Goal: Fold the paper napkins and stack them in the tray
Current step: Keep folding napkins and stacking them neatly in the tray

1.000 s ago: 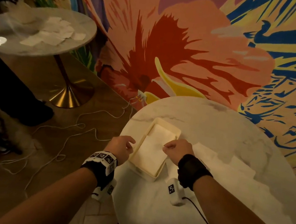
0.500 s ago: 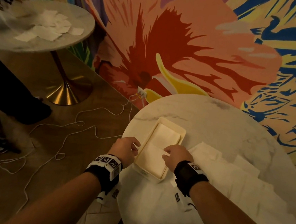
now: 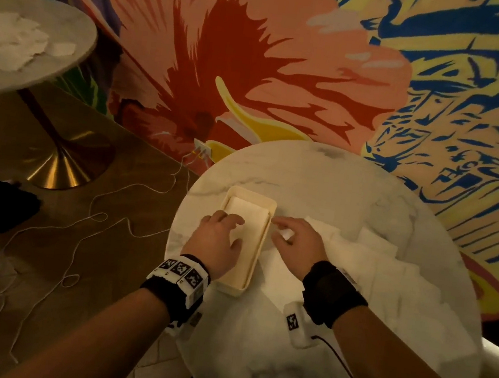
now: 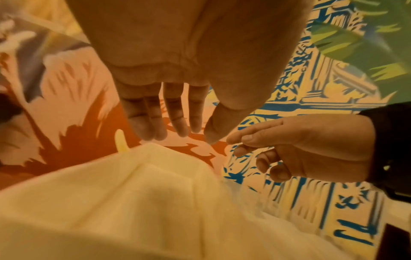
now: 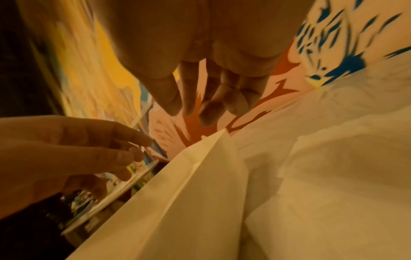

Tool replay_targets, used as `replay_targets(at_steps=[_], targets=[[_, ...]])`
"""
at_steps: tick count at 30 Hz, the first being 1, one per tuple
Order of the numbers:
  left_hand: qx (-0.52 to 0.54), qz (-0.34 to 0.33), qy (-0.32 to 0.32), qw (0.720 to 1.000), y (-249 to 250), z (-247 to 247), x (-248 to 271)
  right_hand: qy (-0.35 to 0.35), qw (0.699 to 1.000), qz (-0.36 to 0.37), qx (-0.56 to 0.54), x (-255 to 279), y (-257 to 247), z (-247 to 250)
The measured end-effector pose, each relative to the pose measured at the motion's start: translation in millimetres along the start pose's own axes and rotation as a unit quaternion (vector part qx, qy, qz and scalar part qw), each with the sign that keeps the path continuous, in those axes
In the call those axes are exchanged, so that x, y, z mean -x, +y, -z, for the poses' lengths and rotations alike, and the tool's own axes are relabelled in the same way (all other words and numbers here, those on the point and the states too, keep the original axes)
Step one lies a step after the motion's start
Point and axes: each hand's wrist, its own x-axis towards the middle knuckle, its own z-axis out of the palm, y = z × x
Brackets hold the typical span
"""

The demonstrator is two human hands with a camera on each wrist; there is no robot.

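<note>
Cream rectangular plastic tray (image 3: 262, 241) sits on the left part of the round white marble tabletop (image 3: 322, 182), long axis running from near you away toward the mural wall, far end tilted slightly right. Folded white paper napkin (image 3: 248, 215) lies flat inside it, same long axis as the tray.

Your left hand (image 3: 217, 241) is over the tray's near half, fingers (image 4: 155, 121) straight and released, holding nothing; touching the napkin or just above it, can't tell. Your right hand (image 3: 296, 245) is just beside the tray's right rim, fingers (image 4: 251, 139) loosely curled, nothing gripped.

Loose pile of unfolded white paper napkins (image 3: 389, 270) spreads across the tabletop right of the tray, partly under your right hand and wrist. Painted floral mural wall (image 3: 274, 65) behind. A second round marble table with brass base (image 3: 70, 48) stands well apart at left, carrying more white napkins (image 3: 14, 40). White cables (image 3: 104, 220) trail on the wooden floor.
</note>
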Motion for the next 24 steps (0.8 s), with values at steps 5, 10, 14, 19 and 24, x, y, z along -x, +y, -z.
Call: replay_targets(at_steps=[5, 10, 14, 19, 24], targets=[[0.092, -0.074, -0.020, 0.993, 53.8, -39.2, -7.3, 0.050, 0.992, -0.109, -0.036, 31.7, 51.0, 45.6], [0.091, -0.078, -0.097, 0.988, 92.4, -92.7, -8.0, 0.058, 0.981, -0.181, 0.046, 60.7, 107.3, 77.9], [0.073, -0.037, -0.133, 0.988, 105.8, -135.8, -10.4, 0.004, 0.976, -0.203, 0.079, 70.3, 139.9, 85.5], [0.068, 0.029, -0.183, 0.980, 119.3, -174.9, -14.0, -0.103, 0.960, -0.179, 0.187, 72.3, 162.6, 89.0], [0.033, 0.094, -0.180, 0.979, 132.1, -196.6, -23.8, -0.162, 0.950, -0.167, 0.209, 69.4, 174.2, 86.8]])
